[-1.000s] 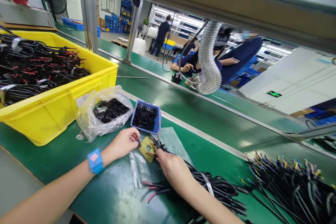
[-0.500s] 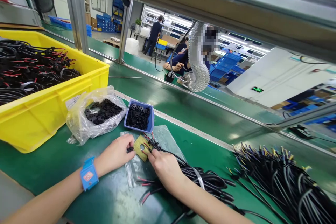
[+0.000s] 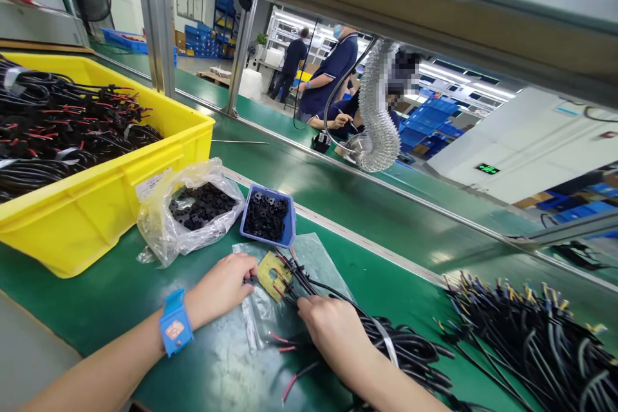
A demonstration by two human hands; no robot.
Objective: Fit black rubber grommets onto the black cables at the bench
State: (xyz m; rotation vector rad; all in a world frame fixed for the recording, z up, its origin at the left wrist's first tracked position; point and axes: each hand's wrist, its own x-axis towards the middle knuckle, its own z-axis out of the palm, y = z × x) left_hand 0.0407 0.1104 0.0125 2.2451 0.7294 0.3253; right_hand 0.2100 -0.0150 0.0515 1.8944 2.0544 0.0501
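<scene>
My left hand [image 3: 226, 286], with a blue band at the wrist, is closed with a small black plastic piece [image 3: 251, 279] at its fingertips. Just right of it lies a yellowish pad [image 3: 265, 273] with a round hole, and red-tipped wire ends rest over it. My right hand [image 3: 333, 325] is curled over the bundle of black cables [image 3: 400, 341], pinching a black cable near its stripped end; its fingertips are partly hidden. A white tie wraps the bundle. Beneath the pad and cables is a clear plastic bag [image 3: 323, 264].
A blue bin [image 3: 293, 225] and an open plastic bag [image 3: 222, 238] hold black pieces. At left stands a yellow crate [image 3: 159, 167] of cables. More loose cables [image 3: 541, 335] lie at right. A ribbed duct [image 3: 379, 116] hangs beyond the rail, with people in the background.
My right hand has drawn back rightward from the pad, along the cables. My left hand stays beside the pad. The view has shifted slightly, and another person stands in the background.
</scene>
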